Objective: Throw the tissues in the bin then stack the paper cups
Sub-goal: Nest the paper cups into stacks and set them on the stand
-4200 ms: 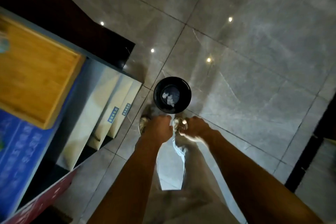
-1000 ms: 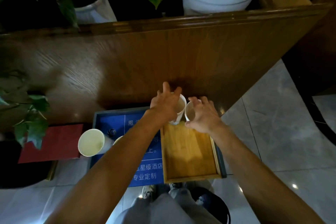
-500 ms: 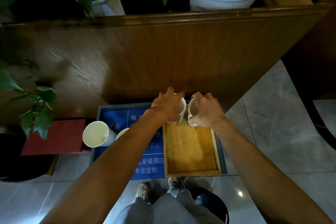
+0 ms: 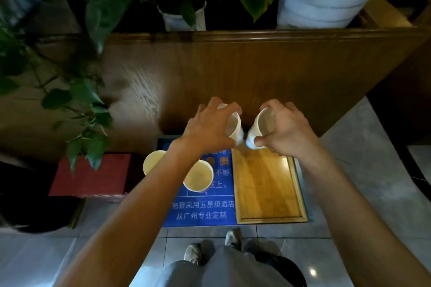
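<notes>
My left hand (image 4: 207,127) grips a white paper cup (image 4: 234,126), lifted and tilted with its mouth toward the right. My right hand (image 4: 288,130) holds a second white paper cup (image 4: 262,127), tilted with its mouth facing me. The bases of both cups nearly touch above the far end of the wooden tray (image 4: 267,187). Two more paper cups stand upright on the blue printed surface (image 4: 200,214): one (image 4: 198,176) beside my left forearm, another (image 4: 152,162) farther left and partly hidden by the arm. The black bin (image 4: 285,268) sits by my feet, mostly hidden.
A dark wooden panel (image 4: 233,72) rises behind the tray. White plant pots (image 4: 324,4) and leafy plants (image 4: 77,100) stand above and to the left. A red box (image 4: 91,175) lies left of the cups. Grey tiled floor stretches to the right.
Both hands have lifted their cups off the tray and moved them slightly apart, tilting them. Earlier I stood over the bin holding a tissue; now I face the tray.
</notes>
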Available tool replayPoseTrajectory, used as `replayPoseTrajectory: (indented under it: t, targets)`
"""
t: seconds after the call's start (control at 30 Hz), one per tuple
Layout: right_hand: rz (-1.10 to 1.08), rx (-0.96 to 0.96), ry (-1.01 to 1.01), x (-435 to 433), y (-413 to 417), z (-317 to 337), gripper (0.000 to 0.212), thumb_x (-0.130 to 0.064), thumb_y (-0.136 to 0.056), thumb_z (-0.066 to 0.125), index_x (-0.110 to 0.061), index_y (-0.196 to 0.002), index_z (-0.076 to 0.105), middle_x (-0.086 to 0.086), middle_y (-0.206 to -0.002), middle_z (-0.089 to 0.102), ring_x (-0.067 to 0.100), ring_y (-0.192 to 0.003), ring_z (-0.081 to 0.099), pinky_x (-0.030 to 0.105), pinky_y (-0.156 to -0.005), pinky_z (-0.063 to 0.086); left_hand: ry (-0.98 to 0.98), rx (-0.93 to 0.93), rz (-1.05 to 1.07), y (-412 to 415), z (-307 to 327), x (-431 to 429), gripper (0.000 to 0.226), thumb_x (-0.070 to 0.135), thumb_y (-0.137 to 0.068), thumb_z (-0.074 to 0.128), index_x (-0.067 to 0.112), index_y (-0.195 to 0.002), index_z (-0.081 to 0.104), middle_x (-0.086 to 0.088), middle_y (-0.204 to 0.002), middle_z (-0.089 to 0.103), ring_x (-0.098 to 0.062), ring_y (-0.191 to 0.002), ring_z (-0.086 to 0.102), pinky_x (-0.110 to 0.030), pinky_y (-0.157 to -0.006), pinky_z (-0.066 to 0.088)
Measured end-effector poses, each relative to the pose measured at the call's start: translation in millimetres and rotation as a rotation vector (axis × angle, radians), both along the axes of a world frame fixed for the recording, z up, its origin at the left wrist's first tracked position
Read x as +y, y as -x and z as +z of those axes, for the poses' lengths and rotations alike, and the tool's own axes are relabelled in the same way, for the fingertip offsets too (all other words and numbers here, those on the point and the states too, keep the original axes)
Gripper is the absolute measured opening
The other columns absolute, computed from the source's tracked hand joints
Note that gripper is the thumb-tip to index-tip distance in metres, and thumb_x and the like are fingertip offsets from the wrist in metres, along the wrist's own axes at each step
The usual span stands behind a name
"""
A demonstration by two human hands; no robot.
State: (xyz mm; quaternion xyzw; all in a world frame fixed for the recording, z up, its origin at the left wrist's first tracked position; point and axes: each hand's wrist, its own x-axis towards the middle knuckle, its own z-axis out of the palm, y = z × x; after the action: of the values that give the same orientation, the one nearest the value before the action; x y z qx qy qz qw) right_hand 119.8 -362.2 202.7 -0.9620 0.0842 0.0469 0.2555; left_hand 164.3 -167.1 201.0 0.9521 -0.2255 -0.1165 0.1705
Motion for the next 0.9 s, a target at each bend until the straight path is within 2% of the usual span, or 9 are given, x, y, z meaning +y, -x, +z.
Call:
replayPoseTrajectory:
  t: [0.1,0.2,0.33,0.47,0.7,0.9]
  targets:
    - [0.033,-0.079,0.002,23,9,25,0.084,-0.039,-0.053,0.091,-0.038,-0.122,0.043,0.000,-0.118,0.047,0.021,-0.105,0.048,0.037,-0.080,0.044,0.040,-0.057,0.026,8,21,29,0.071,0.045,-0.059,0.082,0.049,-0.115,0.038,0.002,-0.131,0.037,-0.032,-0.118,0.046,-0.050,-0.087,0.050]
    - [0.059,-0.142,-0.003,50,19,48,0.084,-0.041,-0.051,0.090,-0.040,-0.122,0.044,-0.003,-0.113,0.047,0.018,-0.102,0.050,0.040,-0.082,0.047,0.074,-0.109,0.056,19,43,63,0.071,0.048,-0.058,0.081,0.049,-0.115,0.039,0.003,-0.130,0.038,-0.030,-0.115,0.049,-0.050,-0.088,0.051]
    - [0.106,-0.203,-0.030,81,33,68,0.080,-0.045,-0.052,0.088,-0.044,-0.119,0.044,-0.009,-0.107,0.045,0.014,-0.096,0.049,0.036,-0.077,0.044,0.109,-0.155,0.099,35,68,115,0.069,0.053,-0.059,0.078,0.051,-0.117,0.040,0.006,-0.130,0.040,-0.024,-0.114,0.051,-0.041,-0.083,0.045]
    - [0.137,-0.192,-0.049,111,39,73,0.078,-0.046,-0.053,0.086,-0.046,-0.117,0.043,-0.009,-0.109,0.046,0.013,-0.098,0.047,0.035,-0.076,0.043,0.053,-0.161,0.136,46,82,156,0.071,0.052,-0.060,0.078,0.052,-0.120,0.040,0.005,-0.134,0.042,-0.027,-0.119,0.051,-0.049,-0.095,0.049]
    - [0.138,-0.079,-0.029,150,39,46,0.077,-0.046,-0.051,0.087,-0.045,-0.115,0.044,-0.007,-0.111,0.048,0.017,-0.099,0.049,0.036,-0.075,0.045,-0.031,-0.060,0.137,50,53,192,0.074,0.042,-0.062,0.083,0.051,-0.120,0.039,0.005,-0.139,0.037,-0.032,-0.128,0.042,-0.050,-0.095,0.049]
    - [0.147,0.032,0.005,171,39,4,0.078,-0.045,-0.049,0.088,-0.041,-0.115,0.047,-0.004,-0.103,0.049,0.019,-0.093,0.053,0.031,-0.069,0.042,-0.029,0.020,0.103,40,1,201,0.071,0.039,-0.058,0.082,0.051,-0.115,0.041,0.006,-0.133,0.039,-0.033,-0.121,0.043,-0.049,-0.085,0.052]
